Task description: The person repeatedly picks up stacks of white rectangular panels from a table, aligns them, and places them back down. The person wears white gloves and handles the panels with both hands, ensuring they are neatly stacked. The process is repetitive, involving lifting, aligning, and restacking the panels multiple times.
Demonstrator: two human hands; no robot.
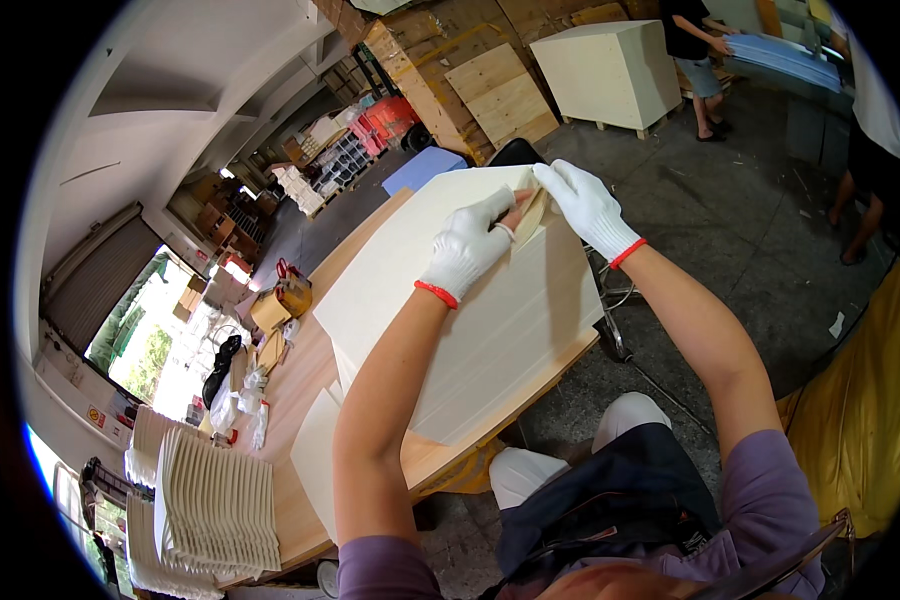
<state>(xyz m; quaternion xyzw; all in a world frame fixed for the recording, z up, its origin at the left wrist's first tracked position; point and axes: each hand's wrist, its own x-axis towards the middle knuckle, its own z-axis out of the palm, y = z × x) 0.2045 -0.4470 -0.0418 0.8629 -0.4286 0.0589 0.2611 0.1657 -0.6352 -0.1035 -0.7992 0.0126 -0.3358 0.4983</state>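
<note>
Both my hands wear white knitted gloves with red cuffs. Over the far end of a large cream sheet (490, 340) on the wooden table, my left hand (470, 242) is closed around a thin, curved cream strip (532, 218). Some bare fingertips show at the glove's end. My right hand (584, 208) pinches the far end of that strip, its fingers bent together. What the strip is made of is too small to tell. Another cream sheet (317, 455) lies partly under my left forearm.
Stacked, wavy cream pieces (215, 495) stand at the table's near left. Tools, bags and a yellow container (292, 293) crowd its left edge. A large pale crate (610, 75) is beyond. At upper right a person (692, 60) handles blue sheets (785, 62). Yellow cloth (860, 400) hangs right.
</note>
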